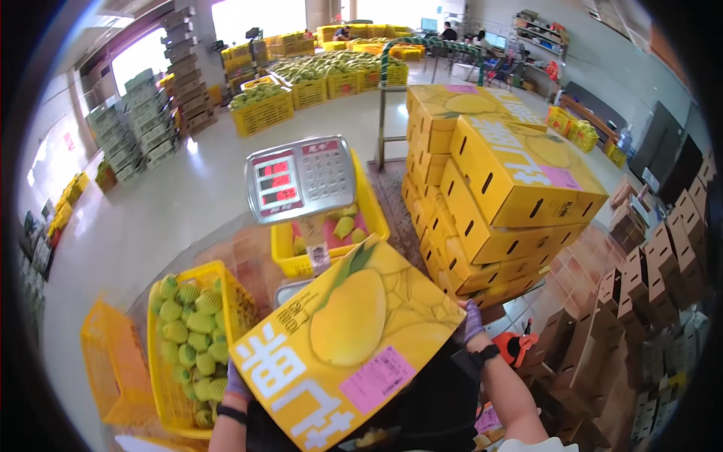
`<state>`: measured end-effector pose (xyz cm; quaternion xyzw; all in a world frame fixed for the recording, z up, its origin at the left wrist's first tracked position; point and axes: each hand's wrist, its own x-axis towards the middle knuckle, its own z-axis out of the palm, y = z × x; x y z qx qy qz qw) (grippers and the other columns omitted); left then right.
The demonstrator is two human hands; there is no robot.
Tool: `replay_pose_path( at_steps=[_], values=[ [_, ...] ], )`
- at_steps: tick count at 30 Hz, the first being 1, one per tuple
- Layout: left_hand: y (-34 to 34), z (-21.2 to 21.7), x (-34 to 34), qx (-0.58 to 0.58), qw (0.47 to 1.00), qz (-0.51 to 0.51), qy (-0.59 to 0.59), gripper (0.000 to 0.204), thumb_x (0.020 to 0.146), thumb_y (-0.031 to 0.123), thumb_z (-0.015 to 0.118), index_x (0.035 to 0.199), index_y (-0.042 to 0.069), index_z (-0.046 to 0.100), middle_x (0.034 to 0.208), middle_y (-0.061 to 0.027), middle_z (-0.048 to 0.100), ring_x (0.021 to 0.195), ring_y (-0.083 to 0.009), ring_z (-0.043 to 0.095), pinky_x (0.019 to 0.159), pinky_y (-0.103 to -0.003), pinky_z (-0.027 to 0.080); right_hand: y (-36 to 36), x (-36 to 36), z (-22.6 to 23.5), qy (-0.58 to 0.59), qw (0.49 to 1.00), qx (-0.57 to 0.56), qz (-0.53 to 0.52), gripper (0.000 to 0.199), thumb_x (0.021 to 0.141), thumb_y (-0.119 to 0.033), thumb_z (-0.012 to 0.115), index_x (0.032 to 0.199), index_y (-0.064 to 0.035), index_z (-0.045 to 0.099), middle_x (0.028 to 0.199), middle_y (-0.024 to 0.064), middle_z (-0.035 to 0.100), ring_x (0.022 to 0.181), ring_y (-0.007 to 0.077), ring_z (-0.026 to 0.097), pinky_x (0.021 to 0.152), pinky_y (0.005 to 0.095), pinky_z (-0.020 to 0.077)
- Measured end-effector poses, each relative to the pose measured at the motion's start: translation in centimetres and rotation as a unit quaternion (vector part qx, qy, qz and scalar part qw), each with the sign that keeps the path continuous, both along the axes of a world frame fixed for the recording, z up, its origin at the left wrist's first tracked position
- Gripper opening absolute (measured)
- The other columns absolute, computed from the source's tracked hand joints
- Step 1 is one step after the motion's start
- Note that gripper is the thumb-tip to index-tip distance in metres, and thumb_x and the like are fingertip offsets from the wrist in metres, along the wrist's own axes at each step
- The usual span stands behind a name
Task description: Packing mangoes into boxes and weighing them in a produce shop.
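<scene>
A yellow mango carton (pixel 422 301) with a large printed mango and a pink label is held tilted in front of me. My left hand (pixel 238 384), purple-gloved, grips its lower left side. At its right corner, my right hand (pixel 472 321), gloved alike, is closed on the edge. Most fingers are hidden behind the carton. Just beyond it stands a digital scale (pixel 303 177) with lit red digits. Left of the carton, a yellow crate (pixel 241 305) holds green mangoes (pixel 199 322), several in foam nets.
Similar yellow cartons are stacked (pixel 520 181) on a cart with a green-wrapped handle (pixel 433 41). Behind the scale sits another yellow crate (pixel 369 196). An orange crate (pixel 113 361) stands far left. Brown cartons (pixel 580 354) and a red tool (pixel 518 346) are at right.
</scene>
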<state>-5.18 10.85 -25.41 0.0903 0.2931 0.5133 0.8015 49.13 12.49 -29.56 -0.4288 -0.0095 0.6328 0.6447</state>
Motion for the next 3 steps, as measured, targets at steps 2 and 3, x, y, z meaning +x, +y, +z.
replay_pose_path(
  at_steps=[2, 3],
  values=[
    [-0.5, -1.2, -0.3, 0.043, 0.999, -0.028, 0.017, 0.066, 0.085, 0.059, 0.034, 0.129, 0.009, 0.040, 0.130, -0.0130, 0.046, 0.114, -0.0317, 0.046, 0.096, -0.045, 0.040, 0.3, 0.9, -2.4, 0.077, 0.995, 0.011, 0.064, 0.037, 0.084, -0.039, 0.047, 0.096, -0.0069, 0.061, 0.092, 0.0087, 0.064, 0.084, 0.0254, 0.060, 0.080, 0.0377, 0.0475],
    [-0.7, -1.4, -1.8, 0.037, 0.998, -0.038, 0.035, 0.066, 0.085, 0.059, 0.034, 0.129, 0.009, 0.040, 0.130, -0.0130, 0.046, 0.114, -0.0317, 0.046, 0.096, -0.045, 0.040, 0.5, 1.5, -4.0, 0.059, 0.996, 0.011, 0.062, 0.038, 0.083, -0.040, 0.047, 0.097, -0.0076, 0.061, 0.095, 0.0087, 0.064, 0.087, 0.0264, 0.060, 0.082, 0.0389, 0.0470]
  ],
)
